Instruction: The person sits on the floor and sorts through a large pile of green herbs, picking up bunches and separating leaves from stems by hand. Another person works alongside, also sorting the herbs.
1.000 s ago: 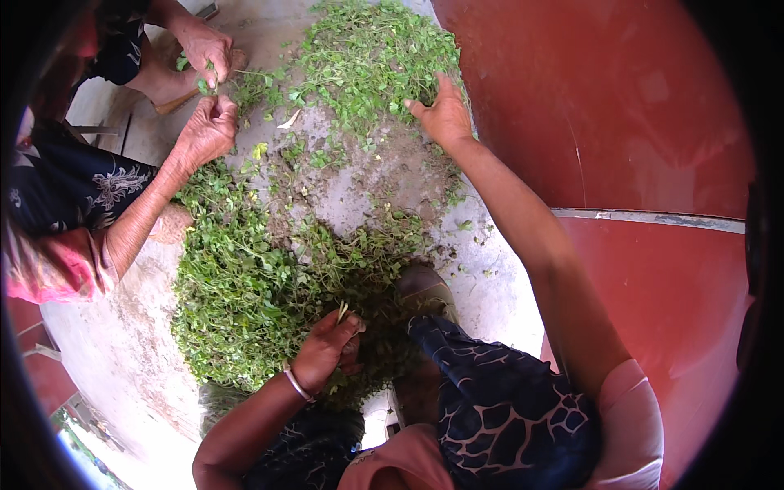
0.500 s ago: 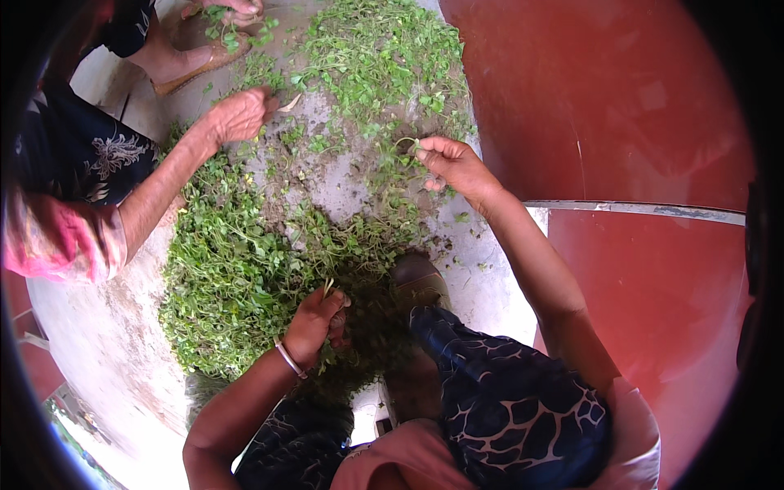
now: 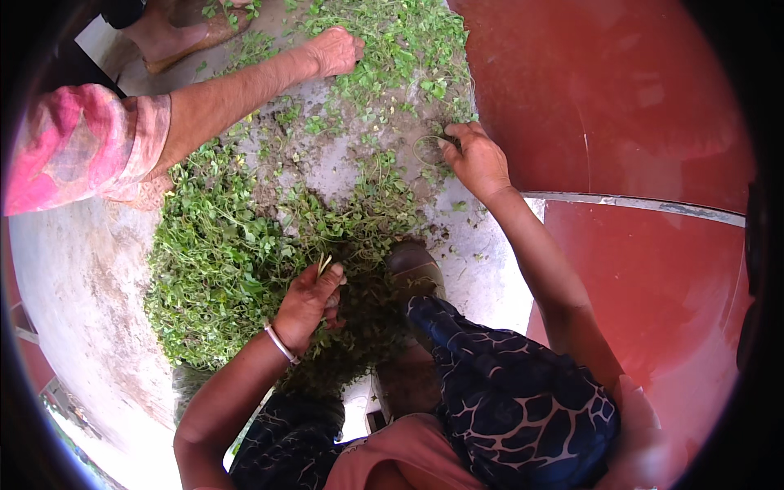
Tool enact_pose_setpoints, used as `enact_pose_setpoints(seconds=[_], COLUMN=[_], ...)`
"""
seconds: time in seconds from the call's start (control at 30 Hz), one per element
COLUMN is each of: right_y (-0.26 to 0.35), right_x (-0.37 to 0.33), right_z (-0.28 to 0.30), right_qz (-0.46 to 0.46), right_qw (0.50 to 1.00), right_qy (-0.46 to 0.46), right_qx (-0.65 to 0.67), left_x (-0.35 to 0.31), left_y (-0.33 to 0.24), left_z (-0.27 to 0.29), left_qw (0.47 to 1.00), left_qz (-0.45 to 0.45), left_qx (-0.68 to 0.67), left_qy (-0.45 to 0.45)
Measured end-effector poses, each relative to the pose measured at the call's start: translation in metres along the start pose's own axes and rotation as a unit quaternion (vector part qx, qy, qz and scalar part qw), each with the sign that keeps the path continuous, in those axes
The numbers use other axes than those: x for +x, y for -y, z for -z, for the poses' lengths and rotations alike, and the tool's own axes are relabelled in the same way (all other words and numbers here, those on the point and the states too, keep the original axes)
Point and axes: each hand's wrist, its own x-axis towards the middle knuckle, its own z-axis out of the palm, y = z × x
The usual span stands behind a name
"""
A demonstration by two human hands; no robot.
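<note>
My left hand (image 3: 307,297), with a bangle at its wrist, is closed around a few pale plant stems (image 3: 324,265) whose ends poke up past the thumb. It hangs over the near edge of a large heap of leafy green plants (image 3: 212,261). Further out to the right, my right hand (image 3: 478,163) pinches a thin curved stem (image 3: 417,149) between thumb and fingers. Soil-strewn floor and scattered greens lie just beneath it. What the lower fingers of my left hand enclose is hidden.
A co-worker's hand (image 3: 336,52) reaches in from the left over a second pile of greens (image 3: 400,49) at the far side. My shoe (image 3: 412,265) stands by the near heap. Red panels (image 3: 604,106) border the floor on the right.
My right hand has shifted slightly right, still with a stem; my left has risen a little. The co-worker's arm has stretched right and away to the far pile.
</note>
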Motion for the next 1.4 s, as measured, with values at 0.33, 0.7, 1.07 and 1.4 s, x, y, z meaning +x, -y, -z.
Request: enact_pose_setpoints(seconds=[0.33,0.7,1.07,1.4], right_y=[-0.005,0.052,0.068,0.052], right_x=[-0.017,-0.075,-0.115,-0.077], right_z=[-0.028,0.010,-0.008,-0.034], right_qz=[0.053,0.175,0.228,0.153], right_qw=[0.991,0.930,0.911,0.977], right_qy=[0.090,0.072,0.187,0.028], right_qx=[-0.082,0.315,0.290,0.145], left_x=[0.002,0.027,0.035,0.012], left_y=[-0.021,-0.025,-0.022,-0.022], left_z=[-0.017,-0.037,-0.019,-0.011], left_qw=[0.999,0.990,0.972,0.985], left_qz=[-0.010,-0.051,-0.099,-0.107], left_qx=[-0.030,-0.117,-0.200,-0.132], left_qy=[0.018,0.062,0.079,-0.002])
